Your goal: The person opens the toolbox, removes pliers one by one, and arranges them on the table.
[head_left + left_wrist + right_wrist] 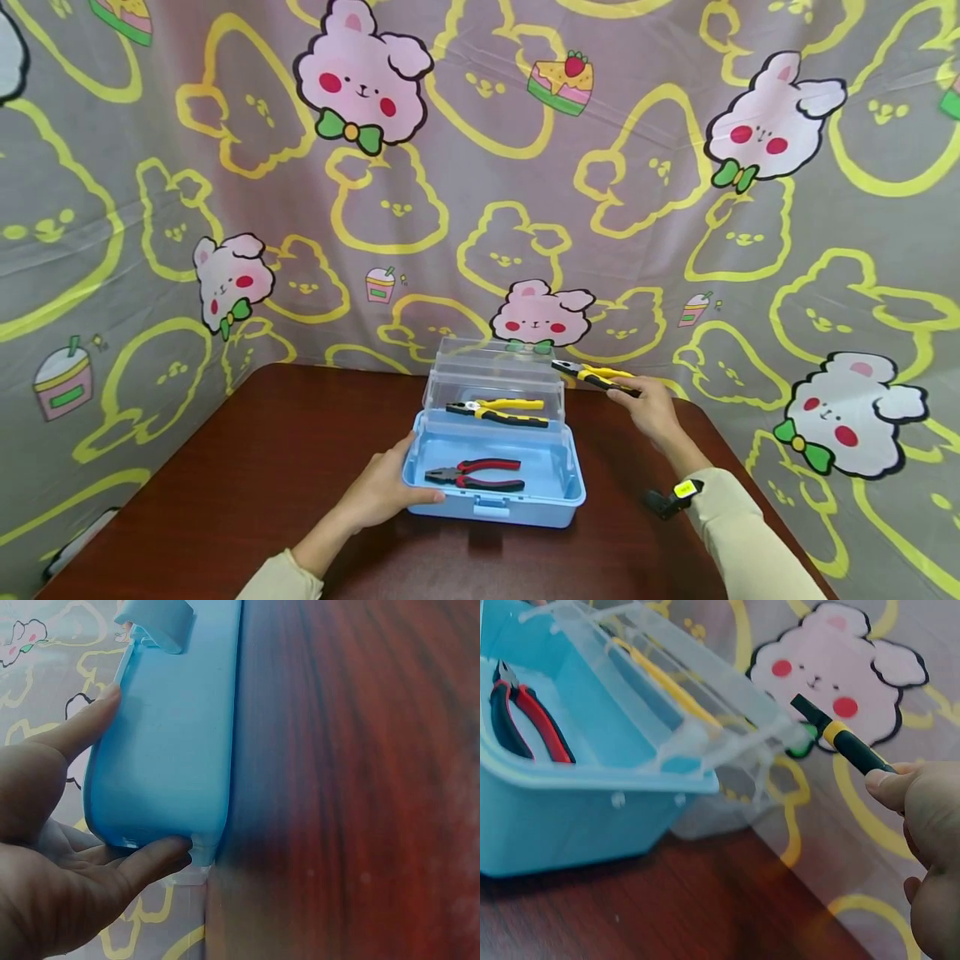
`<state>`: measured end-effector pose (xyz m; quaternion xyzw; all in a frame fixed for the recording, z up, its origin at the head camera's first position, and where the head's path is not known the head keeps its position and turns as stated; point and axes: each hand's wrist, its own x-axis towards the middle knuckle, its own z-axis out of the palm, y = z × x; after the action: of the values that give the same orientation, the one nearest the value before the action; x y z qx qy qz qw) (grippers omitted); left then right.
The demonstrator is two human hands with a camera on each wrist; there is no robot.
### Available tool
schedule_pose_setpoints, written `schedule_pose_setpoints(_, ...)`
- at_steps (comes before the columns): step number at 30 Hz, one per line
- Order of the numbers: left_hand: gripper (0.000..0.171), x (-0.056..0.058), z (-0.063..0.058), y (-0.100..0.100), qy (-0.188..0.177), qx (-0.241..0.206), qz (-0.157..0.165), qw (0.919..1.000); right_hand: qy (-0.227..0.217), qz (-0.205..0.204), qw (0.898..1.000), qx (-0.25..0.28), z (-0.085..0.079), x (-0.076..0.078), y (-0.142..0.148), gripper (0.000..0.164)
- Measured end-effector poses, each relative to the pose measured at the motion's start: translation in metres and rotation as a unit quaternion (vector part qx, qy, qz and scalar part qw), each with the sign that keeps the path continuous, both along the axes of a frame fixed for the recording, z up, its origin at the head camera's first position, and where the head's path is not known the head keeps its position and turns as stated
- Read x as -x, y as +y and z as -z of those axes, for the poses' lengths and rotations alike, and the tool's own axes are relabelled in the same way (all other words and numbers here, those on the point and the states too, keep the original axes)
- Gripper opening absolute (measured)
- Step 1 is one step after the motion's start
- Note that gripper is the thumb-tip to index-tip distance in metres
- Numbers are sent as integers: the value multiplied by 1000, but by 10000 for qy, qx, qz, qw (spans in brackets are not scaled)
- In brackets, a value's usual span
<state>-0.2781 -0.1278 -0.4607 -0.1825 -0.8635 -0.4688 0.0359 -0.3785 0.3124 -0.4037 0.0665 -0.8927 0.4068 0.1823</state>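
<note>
A light blue toolbox [528,510] stands with its clear upper part raised. My left hand [381,489] grips its front left corner, thumb over the front rim and the other fingers along the side. Red-and-black pliers [489,483] lie on the toolbox floor, their head to the left. Higher up, yellow-and-black pliers [517,419] rest in the clear tray [491,385]. Beyond the toolbox's right side, my right hand [652,410] holds a second pair of yellow-and-black pliers [598,379] in the air by the handles. Their head points left toward the tray; the right wrist view shows them edge-on.
The toolbox sits on a dark reddish-brown wooden table [300,442]. Behind and on both sides hangs a grey curtain [465,183] printed with cartoon rabbits, close to the table's back edge. A dark strap with a yellow-lit device [686,489] is on the right wrist.
</note>
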Motion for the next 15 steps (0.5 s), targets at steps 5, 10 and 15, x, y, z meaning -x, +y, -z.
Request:
schedule_pose_setpoints(5,111,1,1,1,-2,-5,26,10000,154,199,9997,1,11,-2,17,33)
schedule_pose_setpoints(10,112,1,1,1,-58,-11,-49,10000,-4,392,9992,37,24,-4,33,35)
schedule_pose_setpoints(15,116,1,1,0,-127,22,-224,9997,-59,537,9985,35,38,-5,45,34)
